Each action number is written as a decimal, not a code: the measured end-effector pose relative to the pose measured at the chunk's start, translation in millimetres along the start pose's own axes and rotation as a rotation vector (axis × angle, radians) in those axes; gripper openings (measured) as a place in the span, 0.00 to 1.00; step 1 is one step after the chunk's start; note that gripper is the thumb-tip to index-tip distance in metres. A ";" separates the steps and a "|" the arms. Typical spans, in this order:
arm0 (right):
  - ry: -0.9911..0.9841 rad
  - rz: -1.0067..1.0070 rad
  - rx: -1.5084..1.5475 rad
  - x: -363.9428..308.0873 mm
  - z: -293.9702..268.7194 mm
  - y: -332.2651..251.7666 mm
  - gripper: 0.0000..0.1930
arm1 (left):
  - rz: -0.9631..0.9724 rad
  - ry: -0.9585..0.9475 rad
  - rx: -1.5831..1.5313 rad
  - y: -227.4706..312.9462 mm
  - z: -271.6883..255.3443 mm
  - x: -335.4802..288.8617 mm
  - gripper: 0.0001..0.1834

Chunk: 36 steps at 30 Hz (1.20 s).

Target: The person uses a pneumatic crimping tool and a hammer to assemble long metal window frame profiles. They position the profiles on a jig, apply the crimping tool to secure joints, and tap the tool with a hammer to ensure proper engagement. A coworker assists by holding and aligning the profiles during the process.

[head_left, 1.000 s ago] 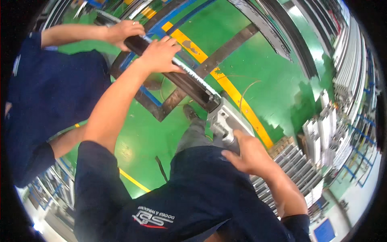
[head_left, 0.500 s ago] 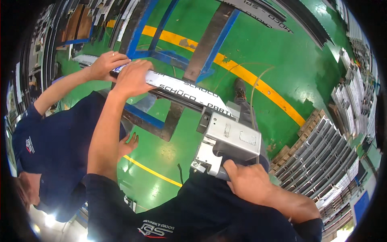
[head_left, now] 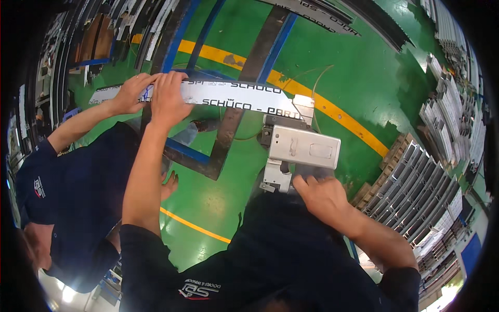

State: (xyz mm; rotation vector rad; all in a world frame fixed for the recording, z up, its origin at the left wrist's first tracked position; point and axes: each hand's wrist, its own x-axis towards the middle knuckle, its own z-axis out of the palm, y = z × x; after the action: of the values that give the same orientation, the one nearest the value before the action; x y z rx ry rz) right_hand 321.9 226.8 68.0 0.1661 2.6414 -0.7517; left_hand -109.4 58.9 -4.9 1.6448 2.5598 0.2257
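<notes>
A long window-frame profile (head_left: pixel 228 99) in white printed film runs across the middle, its right end cut at a slant. My left hand (head_left: pixel 170 99) is wrapped over its left part. A box-shaped silver power tool (head_left: pixel 304 148) sits at the slanted end, with a small metal plate (head_left: pixel 303 106) showing just beyond it. My right hand (head_left: pixel 323 195) is closed at the near side of the tool, on its handle, which the fingers mostly hide. Directly left of my left hand, a co-worker's hand (head_left: pixel 132 93) also holds the profile.
A blue and dark steel frame stand (head_left: pixel 228 135) stands beneath the profile. The co-worker (head_left: pixel 78 177) stands close on my left. Racked profiles (head_left: pixel 410 192) and a wooden pallet (head_left: pixel 397 151) lie at the right. A thin hose (head_left: pixel 314 88) loops over the green floor (head_left: pixel 202 208).
The profile's right end and the power tool have moved up and away from me, so the profile lies more level. My right hand has moved forward with the tool.
</notes>
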 end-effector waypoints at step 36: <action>-0.246 0.050 0.184 30.3 84.1 21.5 0.33 | 0.066 -0.248 -0.230 118.5 -43.8 83.9 0.42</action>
State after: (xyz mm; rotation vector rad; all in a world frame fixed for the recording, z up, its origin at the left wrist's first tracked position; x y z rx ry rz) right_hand 326.7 200.9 -20.1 0.1769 2.3287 -0.9345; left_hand -44.9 180.4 59.0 1.5649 2.2115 0.2889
